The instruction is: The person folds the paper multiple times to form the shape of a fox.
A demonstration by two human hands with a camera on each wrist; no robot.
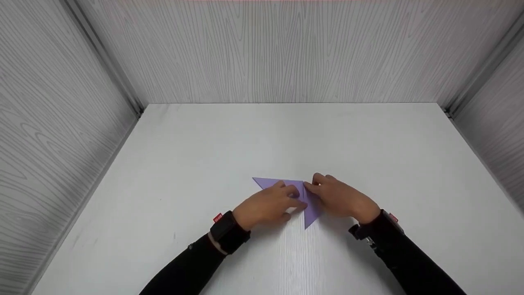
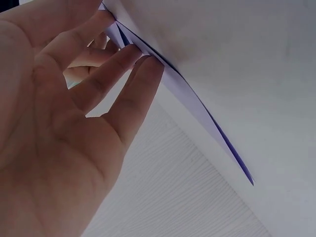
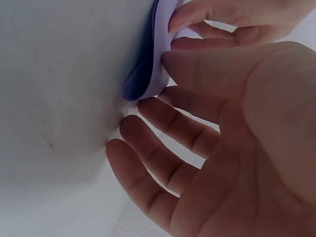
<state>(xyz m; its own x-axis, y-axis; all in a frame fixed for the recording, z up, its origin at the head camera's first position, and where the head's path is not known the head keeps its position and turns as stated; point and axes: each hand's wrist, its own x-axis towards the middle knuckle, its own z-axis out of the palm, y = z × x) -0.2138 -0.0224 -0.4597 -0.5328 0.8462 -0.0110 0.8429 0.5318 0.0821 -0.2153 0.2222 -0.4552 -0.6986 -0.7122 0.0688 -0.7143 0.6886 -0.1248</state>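
Note:
A folded sheet of purple paper [image 1: 312,207] lies on the white table, one corner pointing left and another toward the person. A crease runs down near its middle. My left hand [image 1: 271,203] rests over the left part, and in the left wrist view its fingertips [image 2: 154,64] touch the paper along its edge. At the right part, my right hand [image 1: 342,198] pinches the paper between thumb and index finger. In the right wrist view the folded flap [image 3: 162,59] bulges in a soft loop beside the thumb, while the other fingers [image 3: 136,173] rest by the table.
The white table [image 1: 184,164] is bounded by a back panel [image 1: 278,53] with wood grain, a left side panel [image 1: 37,123] and a right side panel [image 1: 495,119]. Each wrist wears a black band, such as the left band [image 1: 230,232].

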